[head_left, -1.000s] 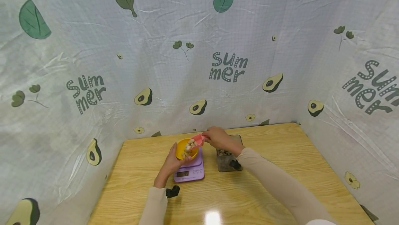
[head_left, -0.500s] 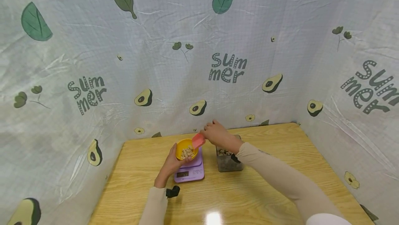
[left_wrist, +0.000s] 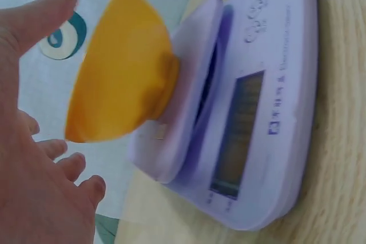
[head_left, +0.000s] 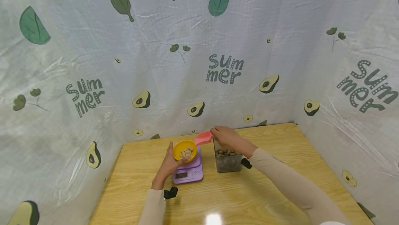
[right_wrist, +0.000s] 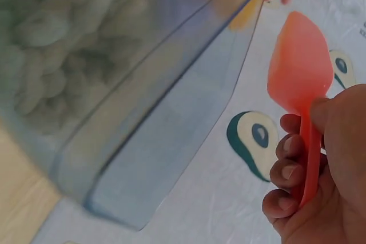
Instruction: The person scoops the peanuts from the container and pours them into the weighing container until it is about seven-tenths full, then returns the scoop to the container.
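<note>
My right hand (head_left: 225, 136) grips a pink scoop (head_left: 203, 137) by its handle, above the gap between the bowl and the bin. In the right wrist view the fingers curl round the handle, and the scoop's rounded back (right_wrist: 300, 64) faces the camera. A yellow bowl (head_left: 176, 147) holding pale, peanut-like pieces (head_left: 186, 153) sits on a purple kitchen scale (head_left: 194, 177). My left hand (head_left: 168, 165) is spread about the bowl's left and front sides. In the left wrist view its thumb and fingers stay loosely extended beside the bowl (left_wrist: 123, 72).
A clear plastic bin (head_left: 228, 164) with similar pieces (head_left: 225, 152) stands right of the scale, partly under my right hand. Everything rests on a wooden table (head_left: 265, 187). A patterned sheet (head_left: 162, 79) hangs behind and at both sides.
The scoop was tipping pieces into the bowl a second ago. It has since emptied and moved right, away from the bowl with my right hand. My left hand remains at the bowl.
</note>
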### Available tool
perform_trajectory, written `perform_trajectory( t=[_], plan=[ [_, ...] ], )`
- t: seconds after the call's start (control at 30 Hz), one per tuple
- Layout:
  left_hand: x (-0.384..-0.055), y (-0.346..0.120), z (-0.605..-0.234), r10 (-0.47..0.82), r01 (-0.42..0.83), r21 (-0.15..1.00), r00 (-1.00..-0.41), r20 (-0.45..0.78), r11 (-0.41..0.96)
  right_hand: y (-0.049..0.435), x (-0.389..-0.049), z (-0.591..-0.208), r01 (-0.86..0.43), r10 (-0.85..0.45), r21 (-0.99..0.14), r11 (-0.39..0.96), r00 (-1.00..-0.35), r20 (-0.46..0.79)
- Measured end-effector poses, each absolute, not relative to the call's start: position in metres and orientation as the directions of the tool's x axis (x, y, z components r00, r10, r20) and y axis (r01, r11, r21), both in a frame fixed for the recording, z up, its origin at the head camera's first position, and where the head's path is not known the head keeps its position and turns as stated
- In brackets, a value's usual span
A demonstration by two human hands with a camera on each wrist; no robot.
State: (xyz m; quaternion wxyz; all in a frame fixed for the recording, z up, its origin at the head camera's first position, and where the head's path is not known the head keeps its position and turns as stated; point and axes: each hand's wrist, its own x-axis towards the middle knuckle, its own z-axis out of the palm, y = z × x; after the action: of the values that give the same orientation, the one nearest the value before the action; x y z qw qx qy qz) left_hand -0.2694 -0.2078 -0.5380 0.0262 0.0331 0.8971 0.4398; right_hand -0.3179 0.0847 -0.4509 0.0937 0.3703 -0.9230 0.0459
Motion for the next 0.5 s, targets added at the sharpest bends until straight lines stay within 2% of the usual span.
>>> perform_trajectory(
  t=[0.27, 0.5],
  plan=[
    [-0.267, -0.209, -0.517, 0.055, 0.123, 0.799, -0.992, 0.112, 0.589, 0.109, -0.312, -0.454, -0.687, -0.66, -0.036, 0.726, -0.71, 0.243],
    [-0.264, -0.199, -0.497, 0.088, 0.234, 0.798, -0.971, 0.223, 0.555, 0.132, -0.305, -0.454, -0.718, -0.678, 0.053, 0.694, -0.627, 0.384]
  ],
)
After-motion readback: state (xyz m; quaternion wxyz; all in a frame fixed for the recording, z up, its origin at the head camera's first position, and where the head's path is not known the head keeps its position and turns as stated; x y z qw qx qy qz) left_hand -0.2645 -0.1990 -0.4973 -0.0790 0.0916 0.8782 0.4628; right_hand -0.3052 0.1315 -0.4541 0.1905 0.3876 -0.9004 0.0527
